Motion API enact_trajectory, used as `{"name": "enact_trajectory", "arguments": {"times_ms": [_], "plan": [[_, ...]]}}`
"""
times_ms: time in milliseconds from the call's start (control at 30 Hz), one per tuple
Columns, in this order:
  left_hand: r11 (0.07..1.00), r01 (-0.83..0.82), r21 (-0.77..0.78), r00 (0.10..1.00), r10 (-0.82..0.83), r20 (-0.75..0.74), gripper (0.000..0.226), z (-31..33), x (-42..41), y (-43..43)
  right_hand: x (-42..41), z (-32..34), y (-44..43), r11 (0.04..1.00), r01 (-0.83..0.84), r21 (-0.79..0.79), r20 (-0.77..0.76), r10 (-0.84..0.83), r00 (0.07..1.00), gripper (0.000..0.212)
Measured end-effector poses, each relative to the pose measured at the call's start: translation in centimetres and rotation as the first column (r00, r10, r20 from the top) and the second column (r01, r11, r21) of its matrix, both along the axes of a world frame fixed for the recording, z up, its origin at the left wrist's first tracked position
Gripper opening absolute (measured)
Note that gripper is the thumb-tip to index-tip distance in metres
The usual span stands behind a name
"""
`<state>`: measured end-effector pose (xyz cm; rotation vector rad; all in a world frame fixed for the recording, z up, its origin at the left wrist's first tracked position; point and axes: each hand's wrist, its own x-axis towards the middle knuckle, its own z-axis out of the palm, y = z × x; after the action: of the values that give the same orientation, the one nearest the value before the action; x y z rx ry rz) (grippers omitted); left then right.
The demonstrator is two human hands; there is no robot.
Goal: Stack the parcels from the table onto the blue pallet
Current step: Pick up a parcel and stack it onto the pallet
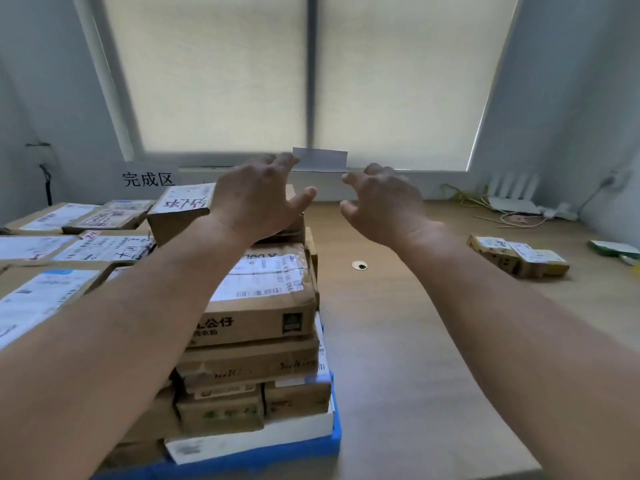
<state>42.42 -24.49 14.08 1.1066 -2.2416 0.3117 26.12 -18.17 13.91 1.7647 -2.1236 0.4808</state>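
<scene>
A tall stack of cardboard parcels [256,306] stands on the blue pallet [332,434] at the left. My left hand [256,199] hovers with spread fingers over the topmost box [180,209], which bears a handwritten label; I cannot tell whether it touches the box. My right hand [381,202] is raised beside it, above the wooden table [398,341], fingers loosely curled and holding nothing. Two small parcels [519,254] lie on the table at the right.
A white sign with black characters [149,178] stands behind the stack. A router with cables [512,199] sits at the table's back right corner. A green item [613,249] lies at the far right edge. A round cable hole [360,265] marks the tabletop.
</scene>
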Motion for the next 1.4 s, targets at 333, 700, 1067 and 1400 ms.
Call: {"name": "enact_trajectory", "arguments": {"times_ms": [333,700,1067,1400], "plan": [[0.986,0.109,0.129,0.994,-0.107,-0.017,0.062,-4.5,-14.0,7.7,-12.4,-3.8,8.5,0.995,0.098,0.035,-0.03,-0.097,0.995,0.048],[0.958,0.079,0.277,0.992,-0.102,0.07,0.063,-14.6,-28.6,16.8,-26.8,-11.3,19.1,0.977,0.173,0.123,-0.027,-0.171,0.985,0.053],[0.918,0.099,0.383,0.987,-0.139,0.079,0.071,-18.7,-38.9,19.4,-36.1,-16.3,23.1,0.962,0.216,0.17,0.077,-0.231,0.97,0.055],[0.889,0.123,0.442,0.986,-0.159,0.046,0.073,-21.3,-49.1,15.0,-45.3,-17.8,18.8,0.951,0.235,0.201,0.102,-0.259,0.96,0.056]]}}
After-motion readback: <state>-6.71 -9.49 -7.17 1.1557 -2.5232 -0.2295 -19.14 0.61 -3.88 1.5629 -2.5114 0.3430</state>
